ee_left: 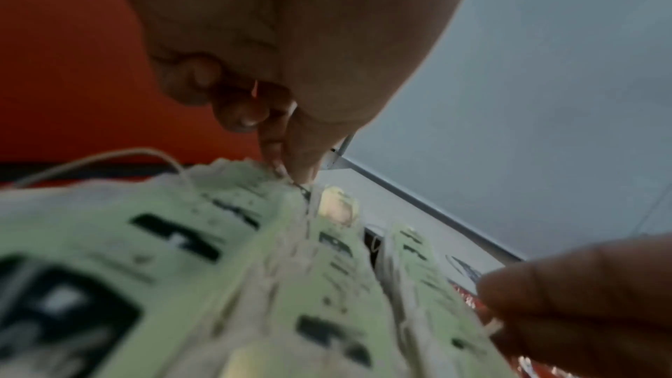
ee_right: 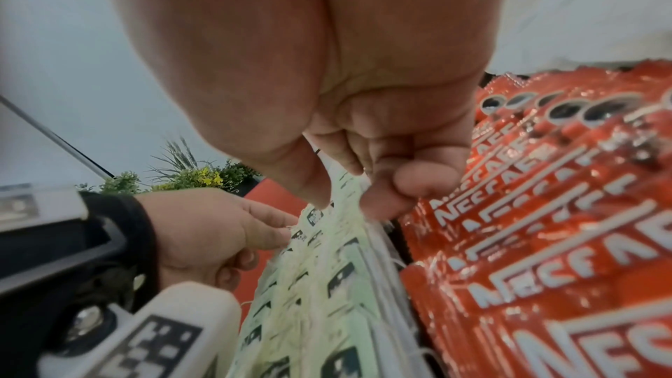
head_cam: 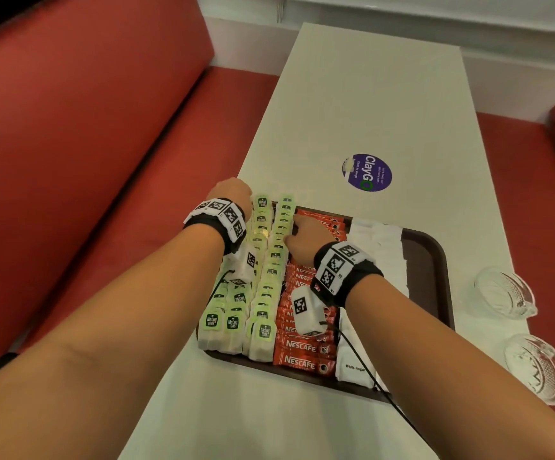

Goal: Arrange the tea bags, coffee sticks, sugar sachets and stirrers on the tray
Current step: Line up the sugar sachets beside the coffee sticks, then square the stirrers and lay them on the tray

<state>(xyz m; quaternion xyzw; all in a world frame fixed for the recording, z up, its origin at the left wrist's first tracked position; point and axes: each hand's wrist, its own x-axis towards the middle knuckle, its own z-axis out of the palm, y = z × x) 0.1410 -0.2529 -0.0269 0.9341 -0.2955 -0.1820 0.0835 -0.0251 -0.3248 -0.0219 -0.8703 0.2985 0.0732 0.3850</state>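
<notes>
Resting on a white surface (head_cam: pixel 369 104), a dark brown tray (head_cam: pixel 432 260) is filled with neat rows. Green-tagged tea bags (head_cam: pixel 262 293) are lined up in the left rows, red coffee sticks (head_cam: pixel 302 350) are stacked beside them in the middle, and white sugar sachets (head_cam: pixel 385 247) are laid to the right. The left hand (head_cam: pixel 233 192) is placed at the far left end of the tea bags, its fingertips (ee_left: pixel 287 165) pinched on the edge of a bag. The right hand (head_cam: pixel 306 234) is set between the tea bags and the coffee sticks, its thumb and curled fingers (ee_right: pixel 411 188) gripping the top edge of the tea bags. Two glass dishes (head_cam: pixel 505 297) are seen on the surface, right of the tray. A round purple sticker (head_cam: pixel 367 172) is stuck beyond the tray, and red seating (head_cam: pixel 86 127) is seen alongside.
</notes>
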